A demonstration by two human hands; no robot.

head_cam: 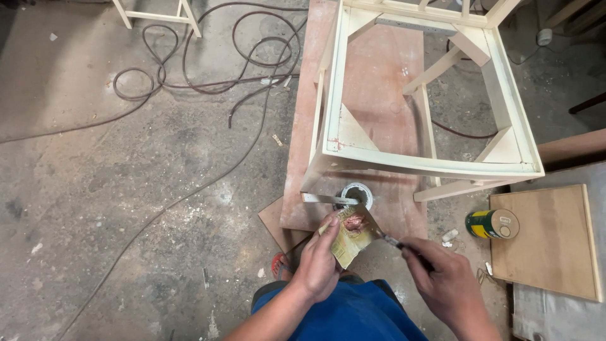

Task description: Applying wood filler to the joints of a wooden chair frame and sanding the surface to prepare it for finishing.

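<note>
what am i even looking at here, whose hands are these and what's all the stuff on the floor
This is one picture from a camera worn on a person's head, looking down at their own two bare hands; there is no machine. The blue at the bottom is their clothing. The left hand holds a small flat scrap of card or board with a dab of reddish-brown paste on it. The right hand grips a thin tool whose tip touches that paste. In front of them an unfinished pale wooden chair frame stands on a reddish board laid on the concrete floor. An open small tin sits under the frame, a green and yellow can lies to the right beside a plywood panel, and cables loop across the floor at the upper left.
</note>
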